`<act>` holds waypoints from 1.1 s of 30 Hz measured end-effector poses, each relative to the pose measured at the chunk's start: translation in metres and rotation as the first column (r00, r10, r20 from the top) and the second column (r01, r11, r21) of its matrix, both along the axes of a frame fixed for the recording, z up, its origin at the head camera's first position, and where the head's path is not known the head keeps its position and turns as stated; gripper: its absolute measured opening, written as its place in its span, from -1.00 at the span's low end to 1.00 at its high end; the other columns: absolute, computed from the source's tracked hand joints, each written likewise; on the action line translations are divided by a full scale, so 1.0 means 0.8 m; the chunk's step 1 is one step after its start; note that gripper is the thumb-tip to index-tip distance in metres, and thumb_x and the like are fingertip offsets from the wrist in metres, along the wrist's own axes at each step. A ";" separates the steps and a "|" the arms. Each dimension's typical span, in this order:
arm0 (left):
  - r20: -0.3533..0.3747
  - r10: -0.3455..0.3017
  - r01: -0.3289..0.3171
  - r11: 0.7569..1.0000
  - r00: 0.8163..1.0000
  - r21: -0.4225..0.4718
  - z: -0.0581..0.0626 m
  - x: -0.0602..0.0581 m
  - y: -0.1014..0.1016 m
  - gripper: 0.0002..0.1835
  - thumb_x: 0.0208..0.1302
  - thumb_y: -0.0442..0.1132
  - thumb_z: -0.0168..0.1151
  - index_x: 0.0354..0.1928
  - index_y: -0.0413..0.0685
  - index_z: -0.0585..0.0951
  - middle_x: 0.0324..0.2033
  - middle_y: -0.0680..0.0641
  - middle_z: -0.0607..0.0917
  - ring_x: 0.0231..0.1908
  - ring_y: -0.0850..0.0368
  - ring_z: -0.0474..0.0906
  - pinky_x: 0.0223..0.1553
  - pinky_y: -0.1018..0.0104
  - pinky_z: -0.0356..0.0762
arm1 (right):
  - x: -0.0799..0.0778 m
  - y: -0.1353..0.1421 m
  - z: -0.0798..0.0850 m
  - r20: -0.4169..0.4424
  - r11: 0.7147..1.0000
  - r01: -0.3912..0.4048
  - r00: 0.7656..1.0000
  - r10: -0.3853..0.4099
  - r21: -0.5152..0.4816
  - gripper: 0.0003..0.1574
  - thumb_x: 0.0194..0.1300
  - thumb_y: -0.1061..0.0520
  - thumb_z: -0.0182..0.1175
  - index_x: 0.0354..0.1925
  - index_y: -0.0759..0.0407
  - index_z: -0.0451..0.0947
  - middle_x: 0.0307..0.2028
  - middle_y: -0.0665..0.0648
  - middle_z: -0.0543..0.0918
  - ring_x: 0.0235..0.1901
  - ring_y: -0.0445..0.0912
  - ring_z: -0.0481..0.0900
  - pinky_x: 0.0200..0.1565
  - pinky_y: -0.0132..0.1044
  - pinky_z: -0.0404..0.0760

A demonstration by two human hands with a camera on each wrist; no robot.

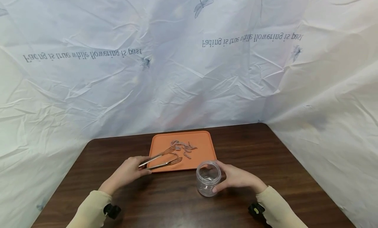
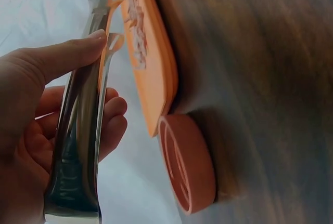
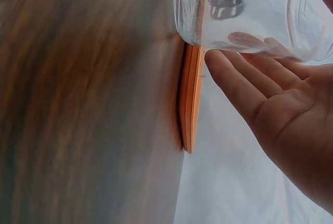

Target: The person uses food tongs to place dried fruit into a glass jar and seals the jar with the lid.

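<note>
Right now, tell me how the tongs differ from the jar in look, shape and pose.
Look: the tongs are shiny metal; the jar is clear and see-through.
Shape: the tongs are long and slim with slotted tips; the jar is round and squat with an open mouth.
Pose: the tongs slant, tips over the orange tray; the jar is upright, mouth up.
Shared: both are held, the tongs in the left hand, the jar in the right hand.
</note>
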State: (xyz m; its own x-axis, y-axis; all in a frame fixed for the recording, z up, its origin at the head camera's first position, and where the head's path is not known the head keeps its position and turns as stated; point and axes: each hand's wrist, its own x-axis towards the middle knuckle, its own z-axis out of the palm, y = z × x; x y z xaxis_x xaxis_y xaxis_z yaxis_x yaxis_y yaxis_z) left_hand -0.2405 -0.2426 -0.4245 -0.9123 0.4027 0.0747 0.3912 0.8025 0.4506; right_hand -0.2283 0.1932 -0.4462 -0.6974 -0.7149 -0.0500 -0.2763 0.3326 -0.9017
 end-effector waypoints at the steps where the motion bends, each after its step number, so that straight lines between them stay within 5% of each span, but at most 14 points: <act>1: -0.005 0.005 -0.005 1.000 1.000 -0.008 -0.002 0.000 0.002 -0.38 0.24 -0.09 0.46 0.29 -0.20 0.57 -0.06 -0.11 0.72 -0.41 0.27 0.50 -0.42 0.25 0.43 | 0.000 -0.001 0.000 -0.010 1.000 0.001 1.000 -0.001 0.005 0.14 0.18 -0.01 0.51 0.53 0.09 0.08 0.27 0.28 0.49 0.24 0.21 0.49 0.12 -0.28 0.52; 8: -0.051 0.046 -0.049 0.997 0.998 -0.063 -0.014 0.000 0.011 -0.41 0.23 -0.09 0.47 0.25 -0.19 0.60 0.01 -0.15 0.70 -0.21 0.09 0.63 -0.22 0.06 0.53 | 0.001 -0.006 -0.003 -0.042 1.000 0.007 0.999 -0.006 0.023 0.13 0.16 -0.04 0.52 0.52 0.03 0.12 0.29 0.15 0.49 0.26 0.09 0.47 0.15 -0.25 0.50; 20: -0.102 0.073 -0.079 0.996 0.992 -0.051 -0.020 -0.002 -0.001 -0.47 0.23 -0.14 0.47 0.22 -0.19 0.63 0.00 -0.17 0.71 -0.16 0.00 0.67 -0.21 0.02 0.60 | 0.001 -0.004 -0.004 0.000 1.000 -0.008 1.000 0.008 0.020 0.16 0.19 -0.03 0.50 0.55 0.04 0.06 0.28 0.19 0.50 0.20 0.10 0.55 0.10 -0.27 0.54; 33: -0.108 0.126 -0.135 0.988 0.986 -0.081 -0.016 0.003 -0.018 -0.52 0.24 -0.18 0.46 0.15 -0.22 0.63 -0.22 -0.08 0.73 -0.42 0.22 0.58 -0.39 0.16 0.54 | 0.001 -0.005 -0.001 0.025 1.000 -0.016 1.000 0.016 -0.006 0.15 0.20 0.00 0.50 0.54 0.06 0.06 0.30 0.25 0.46 0.25 0.16 0.49 0.12 -0.26 0.53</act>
